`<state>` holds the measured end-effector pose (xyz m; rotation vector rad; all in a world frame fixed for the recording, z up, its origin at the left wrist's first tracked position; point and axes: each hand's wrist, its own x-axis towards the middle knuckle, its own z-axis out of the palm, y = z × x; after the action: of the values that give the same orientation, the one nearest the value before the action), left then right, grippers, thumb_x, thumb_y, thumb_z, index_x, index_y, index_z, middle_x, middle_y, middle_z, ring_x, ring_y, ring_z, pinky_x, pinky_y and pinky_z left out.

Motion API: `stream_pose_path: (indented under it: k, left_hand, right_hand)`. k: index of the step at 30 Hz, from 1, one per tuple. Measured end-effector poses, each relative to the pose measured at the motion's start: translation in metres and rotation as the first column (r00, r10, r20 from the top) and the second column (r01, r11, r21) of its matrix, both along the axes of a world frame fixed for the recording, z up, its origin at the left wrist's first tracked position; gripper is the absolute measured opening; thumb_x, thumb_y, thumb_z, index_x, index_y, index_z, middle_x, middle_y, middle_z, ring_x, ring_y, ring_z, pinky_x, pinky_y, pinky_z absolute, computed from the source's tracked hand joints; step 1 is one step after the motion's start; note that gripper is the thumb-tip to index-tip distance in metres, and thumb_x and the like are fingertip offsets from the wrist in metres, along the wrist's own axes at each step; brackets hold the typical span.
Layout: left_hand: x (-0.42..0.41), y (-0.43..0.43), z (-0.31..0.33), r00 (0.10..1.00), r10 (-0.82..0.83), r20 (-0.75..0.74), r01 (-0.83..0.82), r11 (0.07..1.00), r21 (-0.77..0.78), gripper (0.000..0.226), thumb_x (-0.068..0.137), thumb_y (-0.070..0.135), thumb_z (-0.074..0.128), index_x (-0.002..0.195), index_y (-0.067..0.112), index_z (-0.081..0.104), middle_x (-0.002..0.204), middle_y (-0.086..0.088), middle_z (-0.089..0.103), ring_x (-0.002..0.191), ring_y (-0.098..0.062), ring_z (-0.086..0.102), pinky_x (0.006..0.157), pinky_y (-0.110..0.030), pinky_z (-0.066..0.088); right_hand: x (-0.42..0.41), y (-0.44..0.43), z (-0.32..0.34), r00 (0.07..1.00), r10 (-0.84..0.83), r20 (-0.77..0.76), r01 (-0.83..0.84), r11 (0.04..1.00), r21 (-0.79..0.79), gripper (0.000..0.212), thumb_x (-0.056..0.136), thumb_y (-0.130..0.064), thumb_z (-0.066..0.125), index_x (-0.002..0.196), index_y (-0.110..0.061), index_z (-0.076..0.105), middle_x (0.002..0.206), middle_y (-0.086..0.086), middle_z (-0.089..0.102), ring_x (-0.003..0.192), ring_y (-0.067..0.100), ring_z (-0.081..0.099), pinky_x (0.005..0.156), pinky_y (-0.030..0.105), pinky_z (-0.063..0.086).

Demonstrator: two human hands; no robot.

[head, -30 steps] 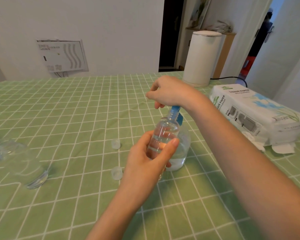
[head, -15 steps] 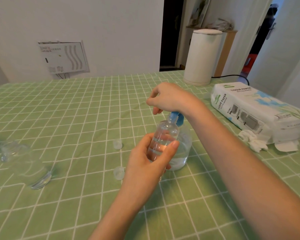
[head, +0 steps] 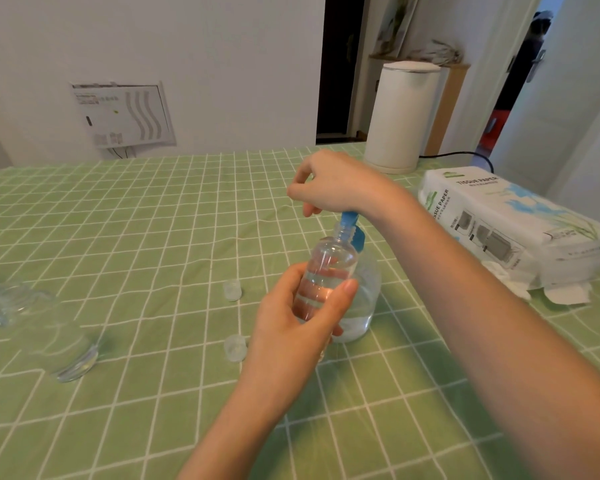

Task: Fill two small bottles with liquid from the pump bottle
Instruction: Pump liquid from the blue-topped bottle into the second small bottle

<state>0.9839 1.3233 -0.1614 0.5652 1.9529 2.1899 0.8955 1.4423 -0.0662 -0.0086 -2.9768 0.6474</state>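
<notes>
Slightly tilted, the small bottle (head: 330, 271) meets the blue spout (head: 347, 219) of the pump bottle (head: 364, 306) standing on the table (head: 153, 237). The left hand (head: 291, 323) grips it with curled fingers; the right hand (head: 333, 185) curls its fingers over the pump head. Two caps (head: 232, 289) (head: 235, 347) lie just left.

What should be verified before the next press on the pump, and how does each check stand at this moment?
1. The left hand grips the small clear plastic bottle: ok.
2. The bottle's open neck meets the blue pump spout: ok.
3. The right hand sits curled over the pump head: ok.
4. The large clear pump bottle stands upright on the green checked tablecloth, with liquid at its bottom: ok.
5. Room left in the small bottle: cannot tell, as it is clear liquid in clear plastic.
6. The two small clear caps lie on the cloth left of the bottles: ok.
</notes>
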Motion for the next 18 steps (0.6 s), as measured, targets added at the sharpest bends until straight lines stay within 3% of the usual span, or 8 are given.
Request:
stream_pose_path:
  k: [7,13,18]
  left_hand:
    - [0.001,-0.001,-0.001,1.0,0.002,0.001,-0.002,1.0,-0.024,0.031,0.066,0.05,0.066,0.09,0.031,0.066,0.072,0.006,0.067,0.053,-0.005,0.058,0.047,-0.013,0.041]
    - [0.001,-0.001,-0.002,1.0,0.003,0.005,-0.003,1.0,-0.025,0.032,0.066,0.045,0.066,0.09,0.023,0.065,0.064,0.008,0.065,0.053,-0.005,0.057,0.05,-0.013,0.044]
    - [0.001,-0.002,-0.001,1.0,-0.011,-0.002,0.011,1.0,-0.013,0.03,0.066,0.044,0.066,0.089,0.023,0.065,0.062,0.009,0.064,0.051,-0.003,0.055,0.048,-0.012,0.043]
  right_hand:
    - [0.0,0.001,-0.006,0.999,-0.003,0.032,0.005,0.999,-0.035,0.028,0.092,-0.023,0.049,0.106,-0.006,0.067,0.082,0.002,0.074,0.091,0.022,0.07,0.068,0.022,0.048]
    - [0.001,0.002,-0.015,0.999,-0.018,0.039,0.021,0.998,-0.063,0.029,0.092,-0.023,0.051,0.104,-0.004,0.069,0.08,0.002,0.073,0.092,0.024,0.07,0.065,0.02,0.046]
    - [0.001,0.003,-0.011,1.0,-0.007,-0.029,0.005,0.997,-0.076,0.025,0.092,-0.024,0.051,0.105,-0.011,0.067,0.07,-0.005,0.068,0.085,0.018,0.069,0.066,0.019,0.047]
